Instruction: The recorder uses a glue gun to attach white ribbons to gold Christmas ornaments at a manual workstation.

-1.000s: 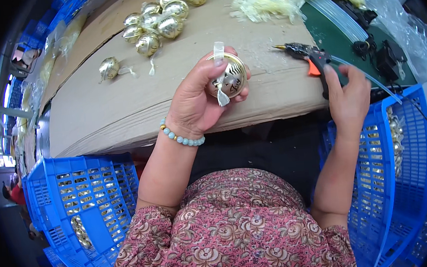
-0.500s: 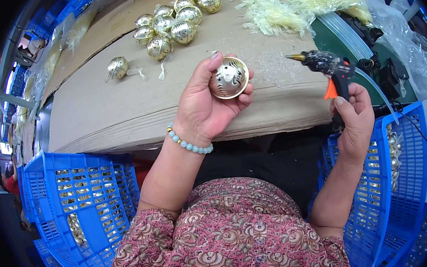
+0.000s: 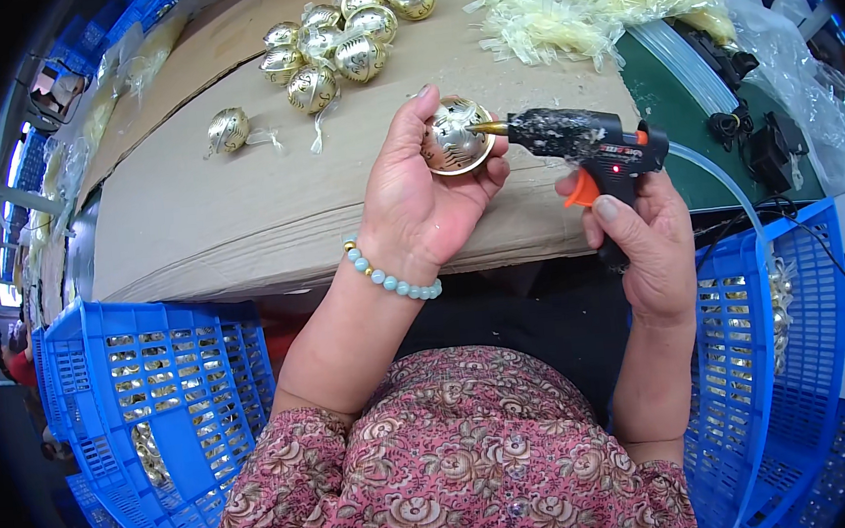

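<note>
My left hand point(image 3: 422, 199) holds a gold patterned ball half point(image 3: 452, 139) up over the cardboard-covered table point(image 3: 240, 209), its open side facing me. My right hand point(image 3: 639, 237) grips a black glue gun point(image 3: 587, 144) with an orange trigger. The gun's brass nozzle touches the right rim of the gold piece. A bead bracelet point(image 3: 392, 276) circles my left wrist.
A cluster of finished gold balls point(image 3: 340, 32) lies at the table's far edge, one gold ball point(image 3: 228, 130) apart to the left. Pale yellow tassels point(image 3: 562, 15) pile at the back right. Blue crates point(image 3: 154, 384) point(image 3: 776, 335) flank my lap. Cables point(image 3: 729, 121) run on the green mat.
My right hand lifted the glue gun off the table and brought its nozzle to the gold piece. My left hand turned the piece and dropped the clear strip it held.
</note>
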A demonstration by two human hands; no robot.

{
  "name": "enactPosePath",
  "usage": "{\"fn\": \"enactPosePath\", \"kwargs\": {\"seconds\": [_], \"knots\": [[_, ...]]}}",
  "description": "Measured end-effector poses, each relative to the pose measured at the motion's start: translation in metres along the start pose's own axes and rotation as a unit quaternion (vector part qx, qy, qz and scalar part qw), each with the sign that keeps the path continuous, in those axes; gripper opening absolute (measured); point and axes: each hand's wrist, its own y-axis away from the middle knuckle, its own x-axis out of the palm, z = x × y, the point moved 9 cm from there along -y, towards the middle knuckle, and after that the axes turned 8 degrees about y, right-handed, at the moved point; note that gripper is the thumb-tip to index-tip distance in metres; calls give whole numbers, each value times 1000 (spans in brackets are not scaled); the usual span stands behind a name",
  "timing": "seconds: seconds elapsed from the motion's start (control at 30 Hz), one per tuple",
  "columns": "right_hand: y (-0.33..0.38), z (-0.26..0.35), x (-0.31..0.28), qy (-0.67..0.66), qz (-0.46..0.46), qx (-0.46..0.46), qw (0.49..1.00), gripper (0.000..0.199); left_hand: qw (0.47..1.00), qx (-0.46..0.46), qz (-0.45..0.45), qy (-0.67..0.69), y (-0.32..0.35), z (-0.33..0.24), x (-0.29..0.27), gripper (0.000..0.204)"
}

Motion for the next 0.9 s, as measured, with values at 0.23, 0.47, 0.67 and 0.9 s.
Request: {"fn": "enactPosePath", "kwargs": {"seconds": [0.23,0.47,0.67,0.9], "knots": [[-3,0,11,5,-25,-21,999,34,1000,23,-14,-2,2,2,0,25],[-3,-6,5,19,-33,-7,999,29,999,37,-27,-24,3,-2,-6,24],[-4,-9,3,23,-37,-8,999,27,998,35,-26,-40,2,-2,-7,23],[-12,4,-51,222,-122,-35,967,26,997,47,-3,-68,7,-9,-3,22]]}}
